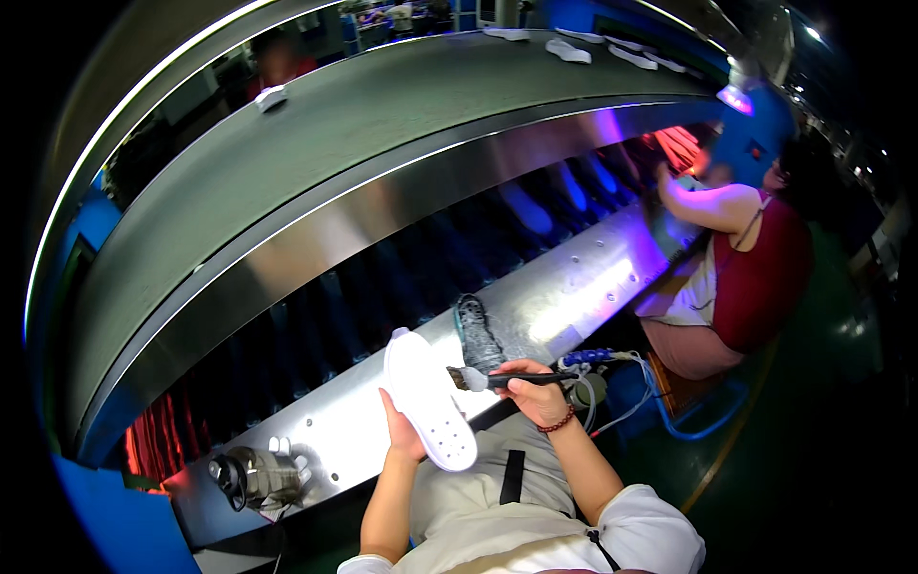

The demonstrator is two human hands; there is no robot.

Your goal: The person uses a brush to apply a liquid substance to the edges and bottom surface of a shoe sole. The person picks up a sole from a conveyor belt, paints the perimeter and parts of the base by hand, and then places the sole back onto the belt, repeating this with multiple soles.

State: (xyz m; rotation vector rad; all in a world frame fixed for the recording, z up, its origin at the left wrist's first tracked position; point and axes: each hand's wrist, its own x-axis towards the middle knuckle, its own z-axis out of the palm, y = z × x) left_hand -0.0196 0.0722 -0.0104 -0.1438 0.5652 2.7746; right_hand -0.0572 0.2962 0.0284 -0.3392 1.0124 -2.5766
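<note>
A white shoe sole (421, 387), with small dark holes near its lower end, is gripped along its left edge by my left hand (404, 429). The sole is tilted, its upper end pointing away from me. In my right hand (537, 394) is a flat brush (516, 380) with a black handle, its bristles beside the sole's right edge; whether they touch I cannot tell. Just beyond the brush, a dark, speckled oblong thing (476, 330) lies on the metal bench (330, 435). What it is does not show clearly.
A clear jug-like container (268, 478) stands on the bench at left. Behind, hanging dark strips (335, 320) front a tunnel under a green conveyor belt (382, 115) carrying white soles (569, 51). A co-worker (755, 277) sits at right, near hoses (626, 387).
</note>
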